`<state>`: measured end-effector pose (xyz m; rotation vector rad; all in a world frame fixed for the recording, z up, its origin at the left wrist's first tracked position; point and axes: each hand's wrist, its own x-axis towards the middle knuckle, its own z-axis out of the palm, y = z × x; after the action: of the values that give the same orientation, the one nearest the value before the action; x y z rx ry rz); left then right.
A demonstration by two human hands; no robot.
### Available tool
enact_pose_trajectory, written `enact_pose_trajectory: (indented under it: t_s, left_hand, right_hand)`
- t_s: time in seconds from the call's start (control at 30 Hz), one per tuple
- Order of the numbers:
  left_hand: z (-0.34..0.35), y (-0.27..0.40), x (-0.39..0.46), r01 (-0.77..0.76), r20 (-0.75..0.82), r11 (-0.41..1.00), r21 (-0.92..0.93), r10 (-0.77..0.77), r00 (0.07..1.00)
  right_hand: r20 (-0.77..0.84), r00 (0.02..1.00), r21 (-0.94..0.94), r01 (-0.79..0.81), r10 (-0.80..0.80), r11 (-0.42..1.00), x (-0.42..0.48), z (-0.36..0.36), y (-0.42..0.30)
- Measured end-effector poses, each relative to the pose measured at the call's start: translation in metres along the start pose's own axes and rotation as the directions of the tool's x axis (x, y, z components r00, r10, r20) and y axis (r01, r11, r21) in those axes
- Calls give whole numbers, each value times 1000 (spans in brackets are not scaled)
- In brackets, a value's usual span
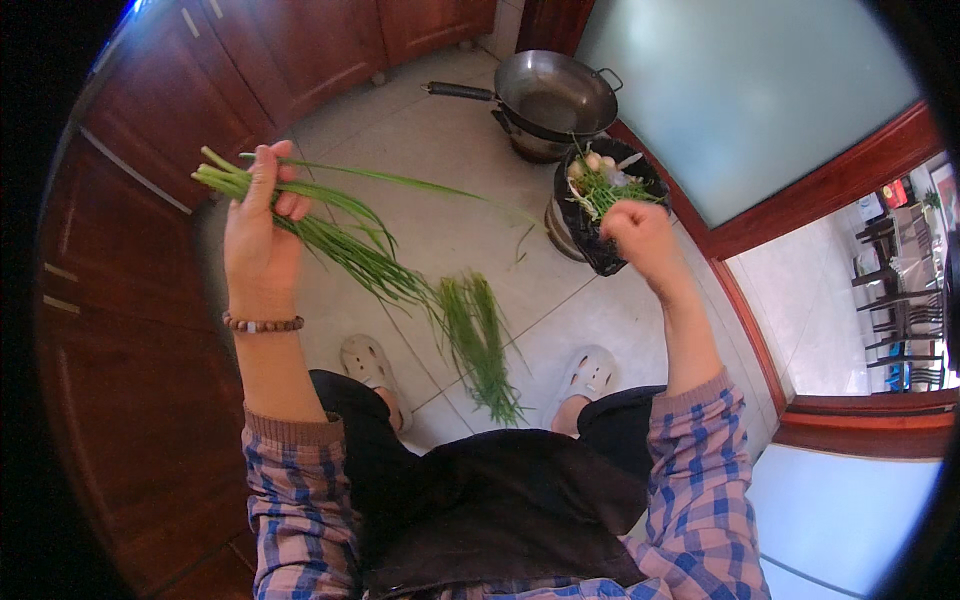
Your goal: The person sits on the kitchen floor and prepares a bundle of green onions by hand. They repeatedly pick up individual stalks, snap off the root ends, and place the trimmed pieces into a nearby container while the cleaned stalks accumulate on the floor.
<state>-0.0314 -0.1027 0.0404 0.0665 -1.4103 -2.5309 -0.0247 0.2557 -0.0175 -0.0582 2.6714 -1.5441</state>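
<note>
A bunch of long green chives (352, 251) is gripped in my left hand (262, 210), pale stem ends to the left and leaves trailing right. One blade stretches apart from the bunch towards the bin. My right hand (637, 236), fingers curled, is over the near edge of a bin lined with a black plastic bag (609, 259). Whether those fingers pinch anything is hidden. Green and pale vegetable trimmings (604, 191) fill the bin's top, with several round pale pieces among them. Another pile of chives (476, 341) lies on the tiled floor (420, 225) between my feet.
A dark wok (559, 90) sits on a round base behind the bin, its handle pointing left. Wooden cabinets (150, 247) line the left side. A frosted-glass door panel (742, 90) stands at the right. My light clogs (589, 375) flank the floor pile.
</note>
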Motion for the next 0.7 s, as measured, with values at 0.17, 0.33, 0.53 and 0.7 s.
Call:
enact_pose_trajectory:
  t_s: [0.17, 0.33, 0.53, 0.7]
  left_hand:
    - [-5, 9, -4, 34, 38, 990, -136, -29, 999]
    - [-4, 3, -7, 158, 166, 978, -134, -135, 977]
    - [47, -29, -27, 300, 310, 921, 250, -370, 876]
    - [57, -39, -32, 272, 412, 914, 301, -382, 827]
  right_hand:
    - [-480, 857, -298, 43, -188, 954, 31, -11, 41]
    - [-287, 945, 81, 189, -159, 979, 34, 13, -1]
    - [223, 899, 501, 225, -376, 836, 5, 69, -73]
    - [413, 869, 550, 0, -273, 835, 4, 99, -76]
